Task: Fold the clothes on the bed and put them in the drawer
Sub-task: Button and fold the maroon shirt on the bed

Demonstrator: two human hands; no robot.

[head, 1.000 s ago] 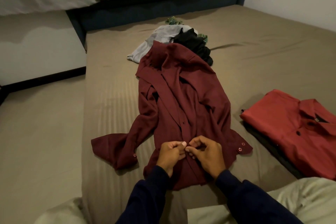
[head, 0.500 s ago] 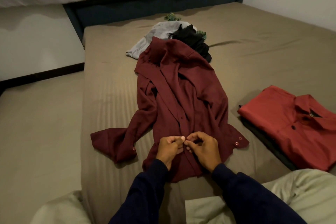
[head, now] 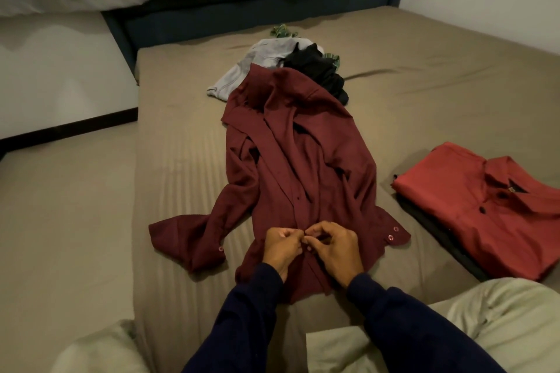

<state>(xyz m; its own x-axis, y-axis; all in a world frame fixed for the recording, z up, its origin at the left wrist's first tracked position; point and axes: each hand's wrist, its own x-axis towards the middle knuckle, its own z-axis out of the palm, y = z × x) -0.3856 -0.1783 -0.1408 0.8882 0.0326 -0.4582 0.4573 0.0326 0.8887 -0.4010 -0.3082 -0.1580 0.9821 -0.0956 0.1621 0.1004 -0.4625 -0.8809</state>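
taupe bed sheet [head: 169, 160] spans the view. on it, a maroon button-up shirt [head: 297, 166] lies front-up with sleeves spread. left hand [head: 281, 247] and right hand [head: 333, 247] each pinch the shirt's front placket near its hem, fingertips almost meeting. to the right rests a folded red shirt [head: 472, 206]; unfolded clothes [head: 291, 66] sit beyond the collar.

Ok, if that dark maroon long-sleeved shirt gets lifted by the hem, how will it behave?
The dark maroon long-sleeved shirt is probably floppy: it lies creased and rumpled. Its splayed sleeves would likely dangle. It looks thin, so probably light.
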